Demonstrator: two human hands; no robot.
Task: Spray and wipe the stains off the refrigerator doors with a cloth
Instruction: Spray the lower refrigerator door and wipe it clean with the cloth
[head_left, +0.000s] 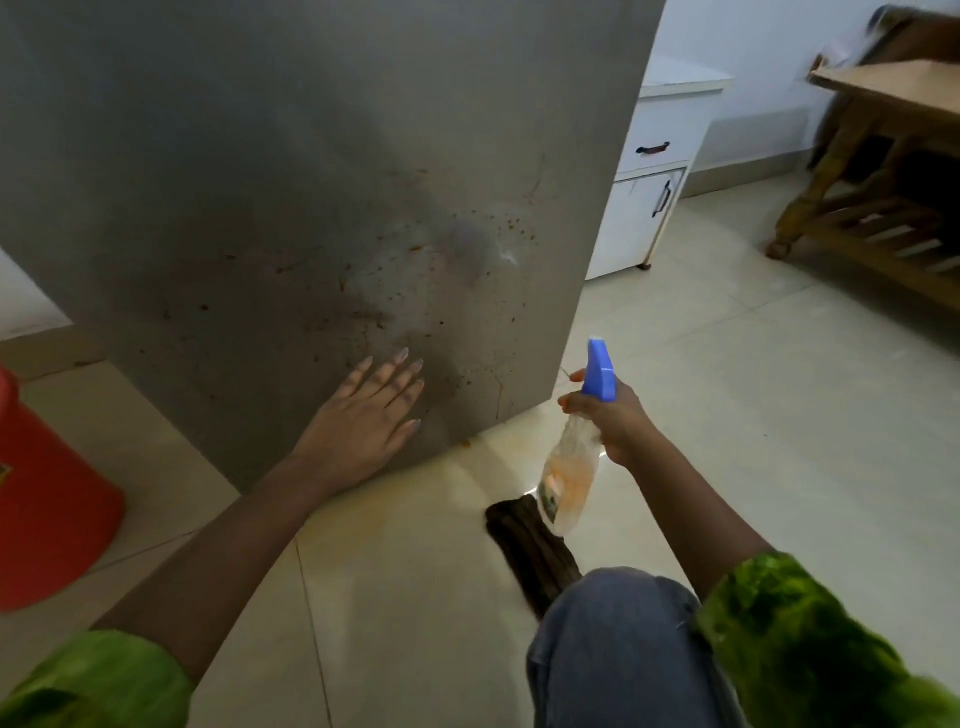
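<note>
Here, in the head view, the grey refrigerator door (291, 182) fills the upper left of the picture, and everything else is placed from it. Brownish-orange stains (387, 312) speckle its lower half, thickest toward its right edge, with a thin run down near the bottom corner.

The left hand (363, 415) lies flat against the door's lower part, just left of the stains, with its fingers straight and slightly spread and nothing in it.

The right hand (613, 421) is just off the door's right edge, near the bottom corner. Its fingers are curled round the neck of a clear spray bottle (571, 478), one finger reaching to the front of the blue trigger head (600, 371). The nozzle points up toward the door, and the body hangs down, holding some orange-tinted liquid.

A dark brown cloth (535, 551) lies on the pale tiled floor (727, 389) in front of the door's bottom corner, under the bottle and touched by neither hand. A knee in blue jeans (623, 649) covers its near end.

Left of the door stands an orange-red bucket (47, 499). Behind the door's right edge is a white cabinet (649, 208), and farther right a wooden table (883, 156).
</note>
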